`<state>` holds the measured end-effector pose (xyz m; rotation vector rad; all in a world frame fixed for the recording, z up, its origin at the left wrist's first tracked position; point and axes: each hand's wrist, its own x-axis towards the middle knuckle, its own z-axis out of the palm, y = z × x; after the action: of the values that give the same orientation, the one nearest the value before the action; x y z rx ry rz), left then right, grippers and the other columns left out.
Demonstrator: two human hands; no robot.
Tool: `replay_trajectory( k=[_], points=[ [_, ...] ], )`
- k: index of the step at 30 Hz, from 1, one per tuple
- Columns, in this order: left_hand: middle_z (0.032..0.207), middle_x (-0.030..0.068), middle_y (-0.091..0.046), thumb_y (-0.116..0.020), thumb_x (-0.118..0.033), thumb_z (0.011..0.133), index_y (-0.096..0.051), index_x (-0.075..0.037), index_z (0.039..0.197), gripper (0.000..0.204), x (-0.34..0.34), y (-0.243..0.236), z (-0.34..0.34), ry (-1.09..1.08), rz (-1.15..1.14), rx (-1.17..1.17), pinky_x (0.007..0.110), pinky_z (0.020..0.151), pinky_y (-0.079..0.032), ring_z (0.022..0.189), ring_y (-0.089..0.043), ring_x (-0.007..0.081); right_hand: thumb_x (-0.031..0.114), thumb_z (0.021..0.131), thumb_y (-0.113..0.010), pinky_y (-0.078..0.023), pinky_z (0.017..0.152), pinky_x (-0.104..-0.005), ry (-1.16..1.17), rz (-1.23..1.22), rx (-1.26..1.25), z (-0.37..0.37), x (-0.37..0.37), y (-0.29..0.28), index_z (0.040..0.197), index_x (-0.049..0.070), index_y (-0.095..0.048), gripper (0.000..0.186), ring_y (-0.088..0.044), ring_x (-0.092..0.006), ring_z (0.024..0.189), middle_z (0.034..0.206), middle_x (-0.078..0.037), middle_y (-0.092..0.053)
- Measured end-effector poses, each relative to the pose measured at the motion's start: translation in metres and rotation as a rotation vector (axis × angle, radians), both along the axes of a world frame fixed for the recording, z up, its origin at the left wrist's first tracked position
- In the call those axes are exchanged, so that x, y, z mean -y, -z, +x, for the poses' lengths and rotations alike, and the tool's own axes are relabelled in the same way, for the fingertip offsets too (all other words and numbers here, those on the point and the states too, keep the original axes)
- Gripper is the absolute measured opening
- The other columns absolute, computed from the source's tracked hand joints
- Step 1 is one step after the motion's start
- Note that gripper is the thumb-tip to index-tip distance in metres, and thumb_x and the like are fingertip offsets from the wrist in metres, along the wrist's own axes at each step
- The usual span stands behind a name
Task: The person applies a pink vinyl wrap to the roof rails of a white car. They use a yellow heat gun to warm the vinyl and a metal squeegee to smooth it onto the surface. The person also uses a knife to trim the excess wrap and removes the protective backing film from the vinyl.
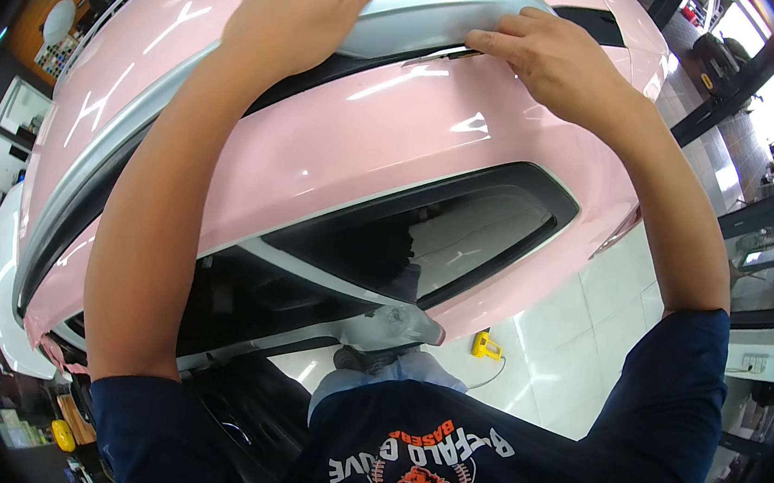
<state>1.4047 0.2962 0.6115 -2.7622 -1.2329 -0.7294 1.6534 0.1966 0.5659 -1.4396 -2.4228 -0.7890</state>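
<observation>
A silver roof rail [447, 10] runs along the top of a pink car [321, 156]. My left hand [301, 19] is closed over it, with one digit sticking out to the upper right and the other fingertips hidden. Toward the rail's right end, my right hand [553, 67] has its fingers curled over the silver surface and its thumb by the lower edge. A black strip [304, 85] shows below the rail between it and the pink roof panel.
Below the roof are a dark side window [444, 228] and an open door frame [304, 327]. A yellow heat gun [487, 345] with a cord lies on the tiled floor [564, 342]. A white car [3, 279] stands at far left.
</observation>
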Motion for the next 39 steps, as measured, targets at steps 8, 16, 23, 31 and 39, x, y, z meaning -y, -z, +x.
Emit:
replay_trajectory(
  k=[8, 16, 23, 31, 39],
  points=[
    [0.101, 0.0196, -0.067, -0.032, -0.053, 0.100, -0.066, -0.008, 0.110, 0.057, 0.005, -0.002, 0.002, -0.116, -0.012, -0.076, 0.042, 0.089, -0.044, 0.098, -0.061, 0.0384, 0.000, 0.088, -0.052, -0.050, 0.089, -0.0365, 0.118, -0.047, -0.044, 0.056, 0.005, 0.005, 0.120, 0.011, -0.064, 0.037, -0.061, -0.0263, 0.101, 0.102, -0.009, -0.065],
    [0.091, 0.0189, -0.066, -0.032, -0.057, 0.100, -0.065, -0.008, 0.111, 0.060, -0.003, 0.006, -0.002, -0.065, 0.092, 0.001, 0.041, 0.084, -0.046, 0.090, -0.062, 0.0375, 0.010, 0.081, -0.063, -0.047, 0.078, -0.0386, 0.077, -0.042, 0.017, 0.098, 0.012, -0.012, 0.111, 0.009, -0.065, 0.031, -0.060, -0.0267, 0.085, 0.090, -0.008, -0.063],
    [0.089, 0.0159, -0.065, -0.033, -0.057, 0.100, -0.066, -0.006, 0.115, 0.063, -0.006, 0.012, 0.000, -0.180, 0.140, -0.041, 0.032, 0.083, -0.045, 0.084, -0.061, 0.0243, 0.009, 0.081, -0.062, -0.046, 0.082, -0.0395, 0.114, -0.022, 0.062, 0.139, 0.014, -0.006, 0.111, 0.006, -0.065, 0.031, -0.062, -0.0266, 0.091, 0.094, -0.009, -0.064],
    [0.099, 0.0167, -0.068, -0.031, -0.061, 0.098, -0.067, -0.014, 0.121, 0.064, 0.004, 0.015, 0.005, -0.337, 0.186, -0.089, 0.030, 0.087, -0.046, 0.090, -0.066, 0.0241, 0.005, 0.081, -0.057, -0.045, 0.083, -0.0379, 0.167, 0.002, 0.089, 0.167, 0.014, 0.000, 0.106, 0.005, -0.066, 0.027, -0.063, -0.0267, 0.089, 0.090, -0.010, -0.066],
    [0.096, 0.0167, -0.069, -0.029, -0.061, 0.099, -0.067, -0.009, 0.122, 0.068, -0.004, 0.019, 0.001, -0.286, 0.151, -0.090, 0.033, 0.086, -0.049, 0.087, -0.068, 0.0250, 0.006, 0.085, -0.055, -0.044, 0.085, -0.0374, 0.250, -0.015, 0.061, 0.181, 0.013, 0.003, 0.103, 0.007, -0.065, 0.021, -0.062, -0.0266, 0.090, 0.089, -0.009, -0.066]
  ],
)
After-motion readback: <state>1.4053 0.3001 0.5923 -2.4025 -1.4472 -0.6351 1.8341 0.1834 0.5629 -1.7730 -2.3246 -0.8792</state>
